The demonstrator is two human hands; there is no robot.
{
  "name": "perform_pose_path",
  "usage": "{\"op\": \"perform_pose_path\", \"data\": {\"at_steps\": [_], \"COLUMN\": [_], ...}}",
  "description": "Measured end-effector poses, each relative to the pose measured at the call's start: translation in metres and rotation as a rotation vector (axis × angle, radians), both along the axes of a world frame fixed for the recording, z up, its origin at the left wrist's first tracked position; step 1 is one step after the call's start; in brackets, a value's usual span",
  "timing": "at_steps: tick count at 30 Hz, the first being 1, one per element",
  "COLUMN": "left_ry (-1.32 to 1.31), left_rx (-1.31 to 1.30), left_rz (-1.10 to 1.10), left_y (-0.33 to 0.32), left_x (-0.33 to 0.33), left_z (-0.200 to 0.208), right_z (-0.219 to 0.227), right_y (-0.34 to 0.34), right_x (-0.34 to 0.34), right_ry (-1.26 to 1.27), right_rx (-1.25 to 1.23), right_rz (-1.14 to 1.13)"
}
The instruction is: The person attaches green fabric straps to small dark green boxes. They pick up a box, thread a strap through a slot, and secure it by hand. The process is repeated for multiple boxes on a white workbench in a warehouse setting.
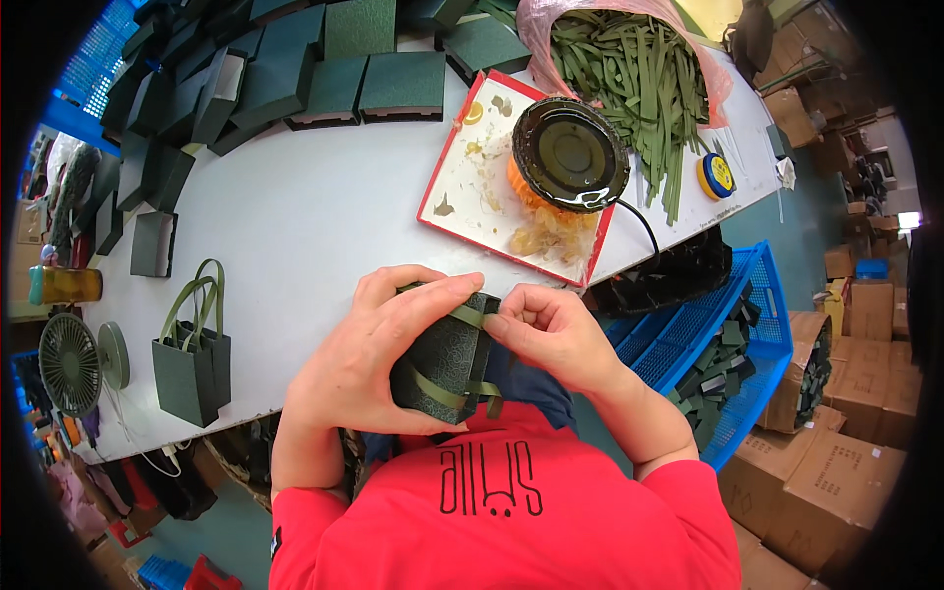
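My left hand (344, 354) is wrapped round a small dark green gift box (442, 356), held tilted at the table's front edge. Two olive-green ribbons lie across the box; the lower ribbon (440, 391) has a loose end curling past its side. With thumb and fingers closed, my right hand (556, 339) pinches the upper ribbon (466, 316) at the box's right edge. A finished-looking dark green gift bag (193, 379) with looped ribbon handles stands upright on the table to the left.
Dark green boxes (403, 87) are stacked at the far left. A black pot of amber liquid (570, 152) stands on a red-rimmed white tray (457, 182). Beyond it, a pink bag (536, 39) holds cut ribbons (644, 88). A blue crate (772, 344) sits right; a fan (71, 364) left.
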State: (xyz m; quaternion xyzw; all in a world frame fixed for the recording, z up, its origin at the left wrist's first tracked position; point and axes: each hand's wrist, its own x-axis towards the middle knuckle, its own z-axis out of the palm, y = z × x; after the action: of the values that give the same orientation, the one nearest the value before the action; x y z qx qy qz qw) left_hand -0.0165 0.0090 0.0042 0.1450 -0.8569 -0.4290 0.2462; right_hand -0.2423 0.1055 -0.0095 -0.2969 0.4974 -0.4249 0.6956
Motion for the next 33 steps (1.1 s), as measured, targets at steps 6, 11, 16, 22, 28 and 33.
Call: {"op": "perform_pose_path", "data": {"at_steps": [6, 11, 16, 22, 28, 33], "left_ry": [-0.041, -0.121, -0.088, -0.103, -0.084, -0.079], "left_rx": [-0.05, -0.148, -0.111, -0.04, -0.033, -0.093], "left_rz": [-0.027, -0.075, -0.046, -0.007, -0.004, -0.025], "left_y": [0.001, 0.004, 0.002, -0.001, -0.001, 0.0], "left_x": [-0.001, -0.004, -0.002, 0.004, 0.003, -0.002], "left_z": [0.002, 0.006, -0.002, -0.002, -0.006, -0.003], "right_z": [-0.001, -0.017, -0.013, -0.007, -0.011, -0.006], "right_y": [0.001, 0.001, -0.001, 0.006, 0.007, -0.003], "right_x": [0.004, -0.002, -0.005, -0.01, -0.001, 0.003], "right_ry": [0.271, 0.326, 0.127, 0.16, 0.402, 0.471], "right_rx": [-0.052, -0.078, 0.003, -0.055, -0.248, -0.033], "right_rz": [0.052, 0.164, 0.143, -0.039, -0.061, 0.137]}}
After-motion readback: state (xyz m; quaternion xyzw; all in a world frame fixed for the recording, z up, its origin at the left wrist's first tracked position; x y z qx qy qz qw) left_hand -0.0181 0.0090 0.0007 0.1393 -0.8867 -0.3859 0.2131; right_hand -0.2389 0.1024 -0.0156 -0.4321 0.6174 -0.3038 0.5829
